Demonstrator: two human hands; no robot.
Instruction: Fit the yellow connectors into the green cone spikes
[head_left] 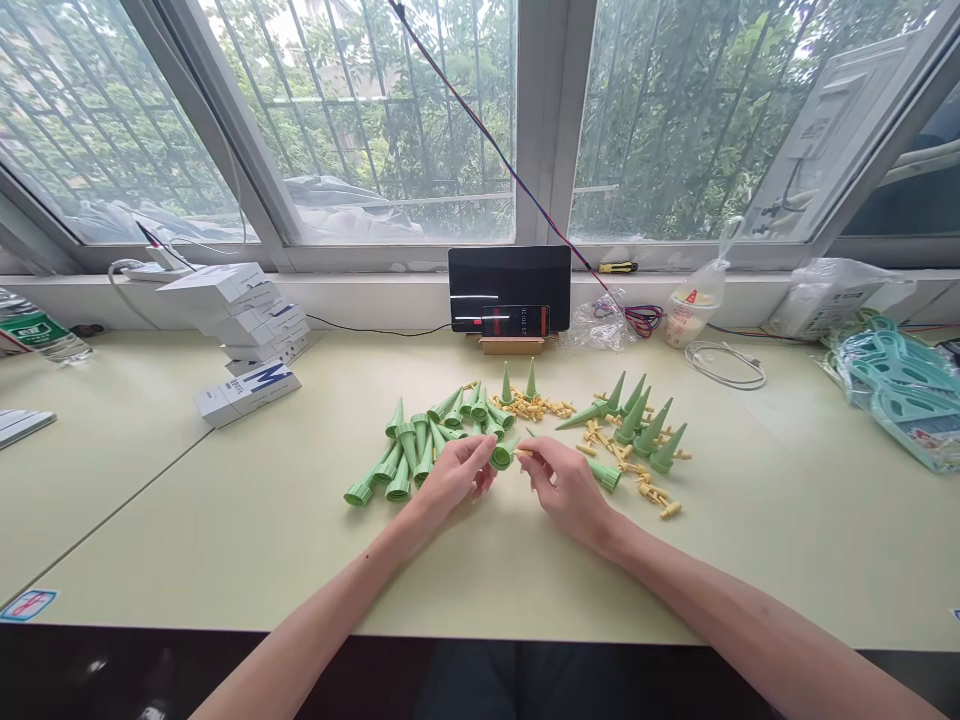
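My left hand [459,472] is closed on a green plastic cone [502,456], its round open end facing me. Close beside that opening, my right hand [564,485] pinches a small yellow plastic peg [523,453] between thumb and fingertips. Whether the peg touches the cone I cannot tell. A heap of green cones [405,445] lies left of my hands. To the right, several cones [649,430] stand on their wide ends among scattered yellow pegs [656,495]. Another green cone [604,474] lies partly behind my right hand. Farther back is a pile of yellow pegs [534,406].
A phone [517,320] showing a timer leans against a black screen [510,280] at the back. White boxes [247,390] are stacked at left, near a bottle [41,325]. On the right are a bagged cup [690,310], a coiled white cable [724,365] and turquoise plastic items [892,380].
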